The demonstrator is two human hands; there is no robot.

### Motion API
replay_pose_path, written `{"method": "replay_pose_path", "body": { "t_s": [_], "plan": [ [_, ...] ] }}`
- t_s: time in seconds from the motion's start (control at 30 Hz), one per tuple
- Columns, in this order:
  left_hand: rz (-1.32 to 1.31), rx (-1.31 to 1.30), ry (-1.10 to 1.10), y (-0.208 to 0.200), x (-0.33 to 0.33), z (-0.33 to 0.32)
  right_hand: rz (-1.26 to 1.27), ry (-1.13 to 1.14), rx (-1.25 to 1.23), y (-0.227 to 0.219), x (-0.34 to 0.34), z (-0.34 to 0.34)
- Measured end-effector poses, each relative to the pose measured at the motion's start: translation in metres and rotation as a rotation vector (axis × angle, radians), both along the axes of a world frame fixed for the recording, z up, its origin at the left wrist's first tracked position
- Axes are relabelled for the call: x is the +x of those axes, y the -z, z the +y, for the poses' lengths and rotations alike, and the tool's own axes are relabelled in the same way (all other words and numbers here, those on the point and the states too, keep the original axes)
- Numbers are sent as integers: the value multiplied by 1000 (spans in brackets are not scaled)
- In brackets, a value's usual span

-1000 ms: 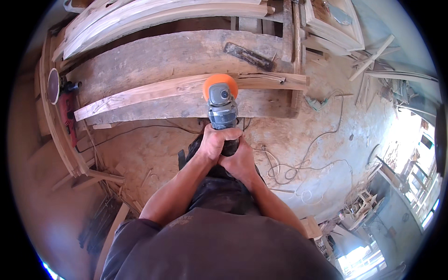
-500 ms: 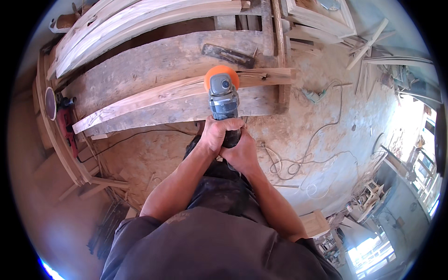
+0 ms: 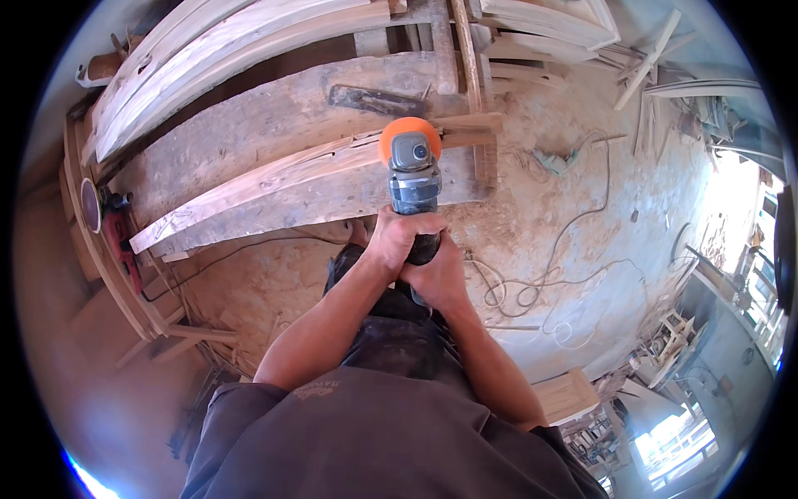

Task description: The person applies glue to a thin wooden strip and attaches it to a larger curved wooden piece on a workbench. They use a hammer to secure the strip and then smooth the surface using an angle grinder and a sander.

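Both my hands are wrapped round a grey angle grinder [image 3: 414, 181] with an orange disc [image 3: 409, 125] at its far end. Closed on the front of its body is my left hand [image 3: 394, 239]. My right hand [image 3: 437, 273] grips the black rear part, just below and to the right. The disc sits over a long pale wooden board [image 3: 274, 181], near the board's right end; whether the two touch I cannot tell. Beneath the board lies a worn wooden bench [image 3: 249, 129].
A red grinder [image 3: 121, 237] with a round disc rests at the bench's left end. A dark flat piece [image 3: 376, 101] lies on the bench, behind the board. Long planks [image 3: 208, 62] are stacked farther back. Loose cable [image 3: 540, 291] coils over the dusty floor at right.
The grinder and both hands have moved a little right along the board, toward its right end. My grip is unchanged, and the view has shifted slightly.
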State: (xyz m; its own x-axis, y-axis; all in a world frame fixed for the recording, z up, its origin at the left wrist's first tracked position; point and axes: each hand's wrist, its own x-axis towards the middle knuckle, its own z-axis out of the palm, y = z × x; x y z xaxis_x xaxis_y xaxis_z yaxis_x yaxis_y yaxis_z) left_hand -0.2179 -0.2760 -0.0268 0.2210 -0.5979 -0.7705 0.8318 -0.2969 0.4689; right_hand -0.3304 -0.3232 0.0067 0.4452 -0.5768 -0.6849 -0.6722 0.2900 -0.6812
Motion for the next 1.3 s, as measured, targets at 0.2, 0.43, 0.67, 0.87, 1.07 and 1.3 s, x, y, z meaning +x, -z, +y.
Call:
{"method": "replay_pose_path", "body": {
  "t_s": [0.2, 0.43, 0.67, 0.87, 1.07, 1.3],
  "plan": [
    [-66, 56, 65, -3, -4, -13, -27, 11, -20, 4, -5, -10],
    [-97, 60, 30, 9, -8, -6, -46, 29, -25, 17, -12, -4],
    [-43, 70, 38, 1, 2, -11, -85, -24, -15, 16, -1, -11],
    [-132, 99, 87, -1, 3, -18, 8, -4, 31, 6, -1, -18],
    [-103, 117, 37, -1, 5, -14, -19, 6, -12, 24, -3, -3],
    [7, 53, 0, -6, 14, -9, -142, -56, -175, 33, 0, 0]
  ]
}}
